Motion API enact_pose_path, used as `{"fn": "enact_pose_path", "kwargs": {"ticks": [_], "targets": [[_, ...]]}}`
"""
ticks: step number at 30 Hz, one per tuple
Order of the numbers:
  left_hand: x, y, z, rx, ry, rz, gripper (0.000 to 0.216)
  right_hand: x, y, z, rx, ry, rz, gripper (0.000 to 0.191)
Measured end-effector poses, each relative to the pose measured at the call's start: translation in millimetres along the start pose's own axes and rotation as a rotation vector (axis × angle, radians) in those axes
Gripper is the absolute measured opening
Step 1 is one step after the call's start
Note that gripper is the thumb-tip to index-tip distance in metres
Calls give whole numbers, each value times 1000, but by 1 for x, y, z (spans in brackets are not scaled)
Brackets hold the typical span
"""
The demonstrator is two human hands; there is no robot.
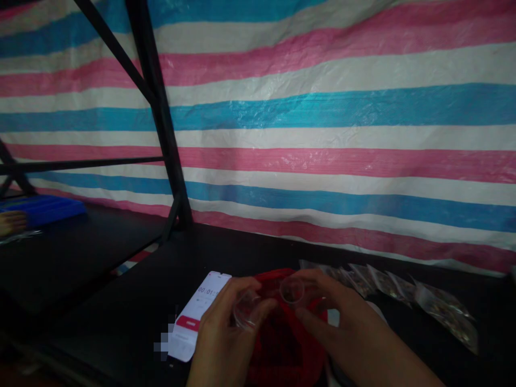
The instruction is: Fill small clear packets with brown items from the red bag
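My left hand point(229, 317) is closed around a small clear plastic cup point(244, 312), its thumb along the near side. Between the thumb and fingers of my right hand point(330, 306) is a clear round plastic lid point(292, 290), held apart from the cup. Both hands are above a red basket point(292, 371), whose inside is dark; its contents cannot be made out.
A phone point(197, 317) showing a timer lies left of my hands. Several clear bags of small parts point(443, 312) lie in a row at the right. A black metal frame post point(161, 118) rises at the left. Another person's hand point(12, 222) is near a blue tray point(48, 209).
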State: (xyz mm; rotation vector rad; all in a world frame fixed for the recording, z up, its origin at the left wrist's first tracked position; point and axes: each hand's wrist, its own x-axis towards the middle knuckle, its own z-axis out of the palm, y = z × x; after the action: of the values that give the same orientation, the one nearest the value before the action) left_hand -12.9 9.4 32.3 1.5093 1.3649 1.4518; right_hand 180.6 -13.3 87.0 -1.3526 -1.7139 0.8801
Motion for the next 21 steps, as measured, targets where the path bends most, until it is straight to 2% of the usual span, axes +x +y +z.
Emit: {"fn": "enact_pose_path", "kwargs": {"ticks": [4,6,9,13,17,21], "targets": [[0,-5,10,-26,-146,-57,27,-6,-12,0,-140,35,-83,38],[-1,-7,13,-8,-205,-53,26,-6,-16,2,-207,1,-99,46],[-3,-8,16,7,-278,-41,37,-5,-18,6,-286,-80,-77,56],[-9,-7,20,-89,-365,-44,46,-4,-18,8,-341,-108,-70,62],[-16,-6,27,-175,-378,-83,48,-3,-20,5,-350,-72,-139,53],[-17,-5,31,-269,-385,-98,47,-3,-18,2,-379,-118,-233,54]]}}
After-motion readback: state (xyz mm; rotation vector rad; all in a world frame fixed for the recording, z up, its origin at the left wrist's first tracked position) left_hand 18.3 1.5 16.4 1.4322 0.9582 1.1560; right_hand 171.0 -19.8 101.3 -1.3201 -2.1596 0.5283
